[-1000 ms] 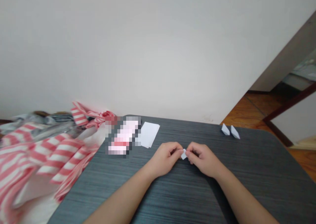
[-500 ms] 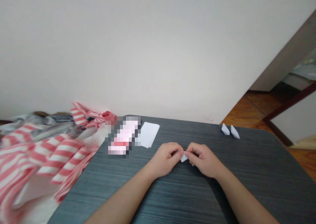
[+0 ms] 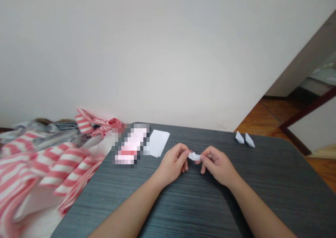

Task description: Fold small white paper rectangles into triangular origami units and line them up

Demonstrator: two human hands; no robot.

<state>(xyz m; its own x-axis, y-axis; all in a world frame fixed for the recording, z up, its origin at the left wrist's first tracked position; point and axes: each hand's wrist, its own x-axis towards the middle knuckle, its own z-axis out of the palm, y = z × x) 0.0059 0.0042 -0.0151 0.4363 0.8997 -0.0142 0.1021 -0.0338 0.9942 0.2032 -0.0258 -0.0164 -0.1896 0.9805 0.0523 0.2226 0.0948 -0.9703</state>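
Both grips are closed to a tight pinch on a small folded piece of white paper (image 3: 194,156), held just above the dark streaked counter (image 3: 275,171) near the middle of the frame. The left hand (image 3: 172,166) has one end and the right hand (image 3: 217,165) the other. Two folded paper shapes (image 3: 244,139) stand close together near the far edge at upper right, their folds apparently done. Flat white paper slips (image 3: 159,143) lie unfolded at upper centre, touching a pixelated object (image 3: 130,144) that cannot be made out. Counter surface stretches right of the hands, and a heap of red-striped cloth (image 3: 52,168) lies beyond the left edge.
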